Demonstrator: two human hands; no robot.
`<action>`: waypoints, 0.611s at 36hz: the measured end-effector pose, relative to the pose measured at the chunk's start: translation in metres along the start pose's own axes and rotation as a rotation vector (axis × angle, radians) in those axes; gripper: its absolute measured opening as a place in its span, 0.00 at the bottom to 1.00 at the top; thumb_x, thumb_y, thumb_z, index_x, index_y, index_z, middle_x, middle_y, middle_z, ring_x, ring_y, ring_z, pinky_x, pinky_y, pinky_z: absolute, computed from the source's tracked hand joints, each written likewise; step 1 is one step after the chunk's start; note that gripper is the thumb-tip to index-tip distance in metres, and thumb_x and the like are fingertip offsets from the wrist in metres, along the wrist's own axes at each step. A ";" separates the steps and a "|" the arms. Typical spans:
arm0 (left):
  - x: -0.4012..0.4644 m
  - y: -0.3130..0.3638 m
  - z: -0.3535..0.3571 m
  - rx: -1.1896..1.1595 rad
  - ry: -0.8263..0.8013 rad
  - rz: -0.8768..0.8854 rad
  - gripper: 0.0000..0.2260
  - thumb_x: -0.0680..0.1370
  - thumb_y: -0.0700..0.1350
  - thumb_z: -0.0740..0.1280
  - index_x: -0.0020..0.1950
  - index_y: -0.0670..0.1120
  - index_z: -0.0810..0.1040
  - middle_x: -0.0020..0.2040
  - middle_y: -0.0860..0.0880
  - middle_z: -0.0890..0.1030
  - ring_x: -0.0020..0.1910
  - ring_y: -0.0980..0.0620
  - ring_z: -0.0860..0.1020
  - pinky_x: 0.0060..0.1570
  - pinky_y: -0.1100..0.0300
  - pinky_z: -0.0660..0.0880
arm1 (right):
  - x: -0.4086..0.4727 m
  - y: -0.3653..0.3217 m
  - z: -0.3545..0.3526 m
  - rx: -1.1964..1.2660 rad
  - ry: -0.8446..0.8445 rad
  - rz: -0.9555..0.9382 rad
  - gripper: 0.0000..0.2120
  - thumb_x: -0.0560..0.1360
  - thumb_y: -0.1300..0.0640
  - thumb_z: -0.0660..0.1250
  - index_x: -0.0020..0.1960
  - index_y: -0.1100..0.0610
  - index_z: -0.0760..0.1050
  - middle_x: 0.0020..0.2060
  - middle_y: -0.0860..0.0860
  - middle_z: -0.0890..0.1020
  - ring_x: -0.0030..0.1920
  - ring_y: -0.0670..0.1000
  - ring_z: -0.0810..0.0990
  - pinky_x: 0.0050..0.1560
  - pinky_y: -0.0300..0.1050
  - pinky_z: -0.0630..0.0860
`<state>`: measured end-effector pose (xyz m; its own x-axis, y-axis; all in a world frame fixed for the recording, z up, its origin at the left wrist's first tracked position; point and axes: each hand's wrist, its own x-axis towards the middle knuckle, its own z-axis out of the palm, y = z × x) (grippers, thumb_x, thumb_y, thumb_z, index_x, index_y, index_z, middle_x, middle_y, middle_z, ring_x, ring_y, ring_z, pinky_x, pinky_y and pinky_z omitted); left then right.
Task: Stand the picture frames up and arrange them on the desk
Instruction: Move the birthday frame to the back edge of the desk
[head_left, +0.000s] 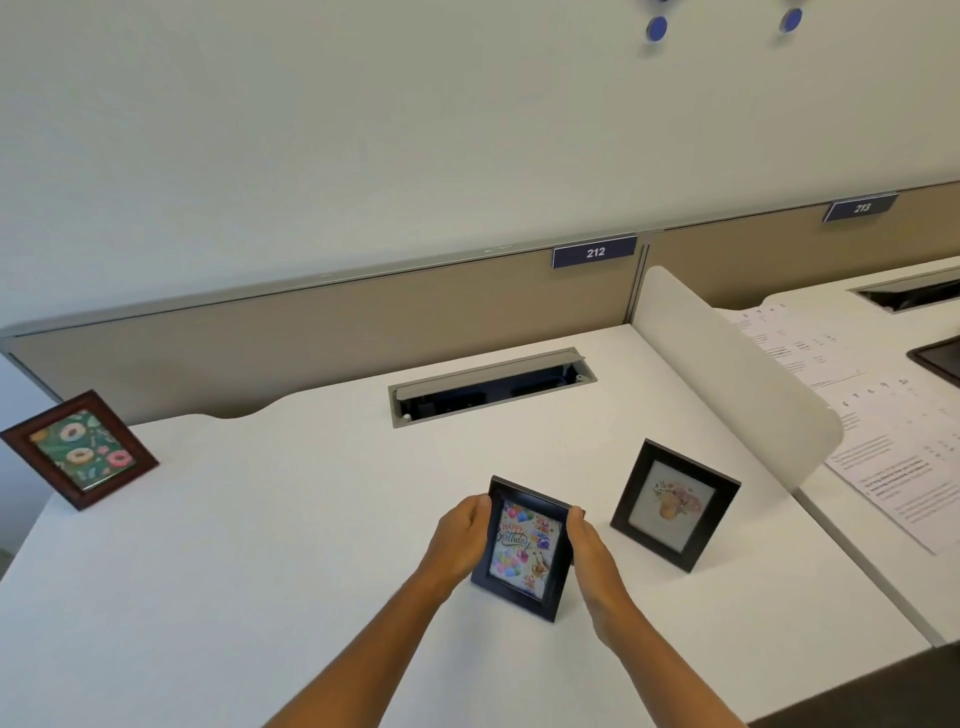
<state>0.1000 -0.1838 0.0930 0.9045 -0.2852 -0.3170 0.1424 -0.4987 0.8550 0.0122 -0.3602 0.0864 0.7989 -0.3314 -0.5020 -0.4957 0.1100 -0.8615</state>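
Observation:
A black frame with a birthday picture (524, 550) stands upright near the middle of the white desk (291, 545). My left hand (465, 535) grips its left edge and my right hand (589, 545) grips its right edge. To its right a second black frame with a flower picture (674, 504) stands upright on its own. At the desk's far left corner a brown wooden frame with a doughnut picture (79, 450) stands upright, leaning back.
An open cable tray (491, 387) is set into the desk behind the frames. A white rounded divider (737, 374) bounds the desk on the right. Printed papers (878, 426) lie on the neighbouring desk. A beige partition (311, 338) runs along the back.

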 end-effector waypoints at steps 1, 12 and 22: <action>-0.001 -0.002 0.000 -0.007 0.005 -0.005 0.19 0.88 0.55 0.52 0.61 0.47 0.78 0.52 0.56 0.82 0.51 0.62 0.80 0.43 0.72 0.73 | 0.001 0.002 0.000 0.018 -0.011 0.017 0.26 0.86 0.30 0.49 0.70 0.45 0.73 0.61 0.45 0.81 0.57 0.44 0.78 0.63 0.48 0.69; -0.004 -0.009 0.005 -0.036 0.037 0.021 0.17 0.88 0.54 0.53 0.62 0.47 0.78 0.55 0.52 0.84 0.53 0.59 0.82 0.45 0.70 0.77 | 0.011 0.008 -0.006 0.132 -0.048 0.129 0.38 0.82 0.26 0.50 0.78 0.50 0.74 0.72 0.55 0.80 0.71 0.60 0.78 0.71 0.60 0.72; 0.001 -0.019 0.005 0.030 0.071 0.099 0.15 0.88 0.44 0.57 0.74 0.47 0.74 0.63 0.52 0.81 0.60 0.56 0.79 0.44 0.75 0.76 | 0.013 0.009 -0.008 0.201 -0.062 0.152 0.40 0.80 0.23 0.50 0.73 0.49 0.79 0.65 0.53 0.85 0.65 0.57 0.83 0.62 0.57 0.76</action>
<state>0.0966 -0.1790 0.0747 0.9397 -0.2762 -0.2015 0.0403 -0.4958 0.8675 0.0155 -0.3707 0.0731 0.7430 -0.2393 -0.6250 -0.5388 0.3400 -0.7708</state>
